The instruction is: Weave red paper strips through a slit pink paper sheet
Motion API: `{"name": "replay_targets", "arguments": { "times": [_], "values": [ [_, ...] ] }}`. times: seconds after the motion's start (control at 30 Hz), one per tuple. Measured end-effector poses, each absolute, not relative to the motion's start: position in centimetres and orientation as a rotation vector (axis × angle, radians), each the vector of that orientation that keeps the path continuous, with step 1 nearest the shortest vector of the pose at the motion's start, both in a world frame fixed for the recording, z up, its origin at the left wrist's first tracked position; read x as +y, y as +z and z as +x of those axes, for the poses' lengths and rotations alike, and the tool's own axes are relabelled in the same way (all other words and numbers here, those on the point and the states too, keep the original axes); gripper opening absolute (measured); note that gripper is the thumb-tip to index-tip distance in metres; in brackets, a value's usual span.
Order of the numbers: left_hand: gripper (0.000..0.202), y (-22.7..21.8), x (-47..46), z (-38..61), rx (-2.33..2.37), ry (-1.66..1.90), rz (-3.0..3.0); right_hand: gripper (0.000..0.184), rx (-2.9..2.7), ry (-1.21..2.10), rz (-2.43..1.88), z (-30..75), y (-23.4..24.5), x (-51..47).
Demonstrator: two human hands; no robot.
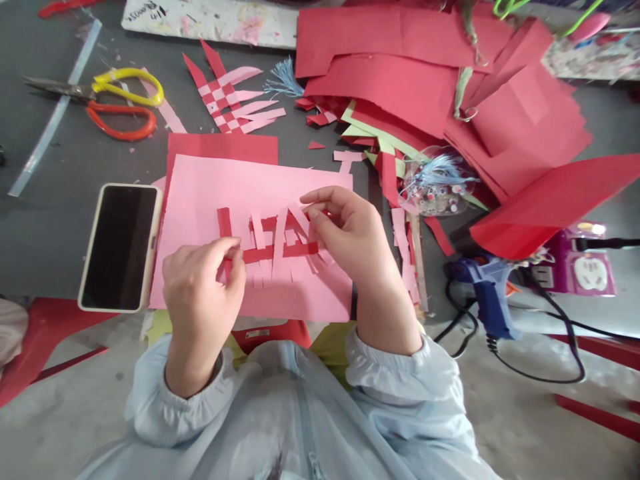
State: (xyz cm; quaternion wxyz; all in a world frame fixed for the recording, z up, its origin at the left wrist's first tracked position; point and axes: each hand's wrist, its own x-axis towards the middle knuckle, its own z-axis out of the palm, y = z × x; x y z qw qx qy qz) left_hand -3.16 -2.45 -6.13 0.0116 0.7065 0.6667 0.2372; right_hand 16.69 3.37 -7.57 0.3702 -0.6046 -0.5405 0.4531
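A pink sheet of paper [200, 193] lies in front of me, with a larger red sheet [225, 143] showing behind it. On the pink sheet, red paper strips [257, 255] run crosswise and several pink paper strips [279, 243] pass over and under them. My left hand [203, 293] is closed at the left end of this weave, thumb and forefinger pinching a red strip; an upright red strip [223, 221] stands out beyond its fingertips. At the upper right of the weave, my right hand [345, 233] pinches a slanting pink strip [299, 219] between thumb and forefinger.
Left of the sheet is a phone [120, 247], with scissors [125, 103] farther back. A checkered woven paper piece [227, 100] lies behind. Red paper [380, 87], tassels [443, 173] and scraps crowd the right, near a blue glue gun [490, 300] with a cable.
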Motion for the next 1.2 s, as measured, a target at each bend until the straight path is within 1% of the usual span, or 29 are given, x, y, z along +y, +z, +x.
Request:
{"name": "replay_targets", "arguments": {
  "times": [0.2,0.37,0.5,0.63,0.8,0.97,1.03,1.13,1.2],
  "values": [
    [0.014,-5.8,-2.3,-3.2,2.105,0.744,2.168,0.022,-1.366,1.182,-1.57,16.7,-7.3,3.4],
    [0.019,-5.7,-1.9,-3.3,2.104,0.756,2.175,0.021,-1.357,1.198,-1.565,16.6,-7.4,3.5],
    [0.02,-4.9,-1.3,-3.7,2.146,0.714,2.205,0.021,-1.338,1.215,-1.569,16.6,-7.4,3.6],
    [0.023,-2.8,-0.5,-3.9,2.135,0.518,2.279,0.021,-1.326,1.231,-1.561,16.5,-7.4,3.8],
    [0.023,0.4,1.7,-3.3,1.894,0.138,2.396,0.02,-1.33,1.242,-1.538,16.6,-7.6,3.8],
    [0.025,1.9,4.4,-2.7,1.757,-0.217,2.254,0.021,-1.313,1.243,-1.528,16.7,-7.6,3.6],
    [0.027,1.6,5.2,-2.8,1.73,-0.216,2.229,0.02,-1.306,1.244,-1.524,16.7,-7.6,3.5],
    [0.031,0.1,5.8,-3.1,1.707,-0.022,2.245,0.019,-1.3,1.237,-1.509,16.7,-7.5,3.5],
    [0.03,-1.0,6.0,-3.4,1.711,0.105,2.252,0.017,-1.293,1.238,-1.497,16.7,-7.4,3.4]
  ]
}}
